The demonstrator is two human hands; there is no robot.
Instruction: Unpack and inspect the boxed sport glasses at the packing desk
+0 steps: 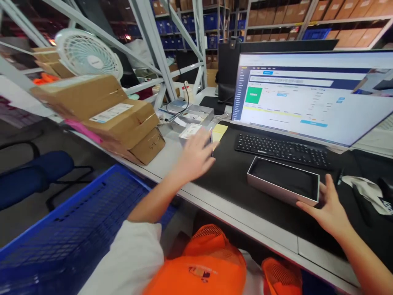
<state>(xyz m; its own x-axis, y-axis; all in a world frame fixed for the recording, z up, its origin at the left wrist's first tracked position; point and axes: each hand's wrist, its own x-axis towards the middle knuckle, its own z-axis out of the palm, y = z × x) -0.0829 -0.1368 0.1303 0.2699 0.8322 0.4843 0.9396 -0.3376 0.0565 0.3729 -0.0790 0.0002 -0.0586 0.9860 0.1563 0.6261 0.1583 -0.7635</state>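
Observation:
An open, shallow phone box (281,190) with pale sides and a dark, flat inside lies on the black desk mat. My right hand (330,209) has its thumb at the near side and its fingers round the right end of this box. Further left, my left hand (196,157) reaches over a small box with a white label (189,131). Its fingers bend down around that box, which they partly hide; the hand is slightly blurred. Yellow sticky notes (220,132) lie just beyond it.
A keyboard (281,150) and monitor (307,98) stand behind the phone box. Brown cartons (123,119) and a white fan (89,53) occupy the left end. Below the desk edge is a blue crate (82,221). A whitish cloth item (367,190) lies at right.

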